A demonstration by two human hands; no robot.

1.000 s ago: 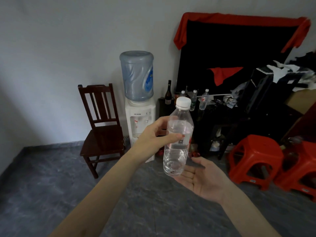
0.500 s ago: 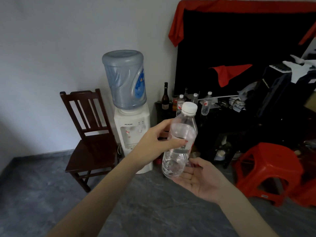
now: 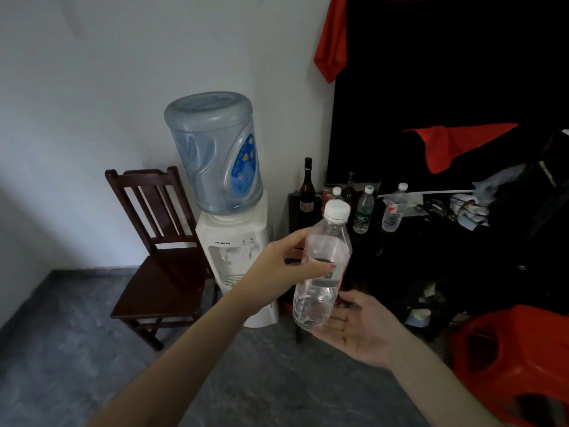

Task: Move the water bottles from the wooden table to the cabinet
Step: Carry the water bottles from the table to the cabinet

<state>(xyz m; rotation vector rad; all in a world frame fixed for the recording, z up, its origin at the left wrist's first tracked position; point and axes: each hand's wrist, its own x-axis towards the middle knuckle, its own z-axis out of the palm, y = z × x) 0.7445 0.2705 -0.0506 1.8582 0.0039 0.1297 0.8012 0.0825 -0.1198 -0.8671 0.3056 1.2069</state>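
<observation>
Bottle [image 3: 321, 266], light and slick, which we grip mid-body in our left hand [image 3: 278, 265], our spread right hand [image 3: 358, 329] cupped beneath.

I am holding a clear, glossy plastic water bottle [image 3: 321, 272] with a matt white plastic cap [image 3: 337, 210]. Behind it are standing a dark polished wooden chair [image 3: 160, 241] and a shiny red plastic stool [image 3: 517, 359].

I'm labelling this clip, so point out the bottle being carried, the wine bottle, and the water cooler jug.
carried bottle [image 3: 320, 266]: head view, on its label band.
wine bottle [image 3: 306, 192]: head view, on its dark body.
water cooler jug [image 3: 215, 152]: head view, on its blue side.
</observation>
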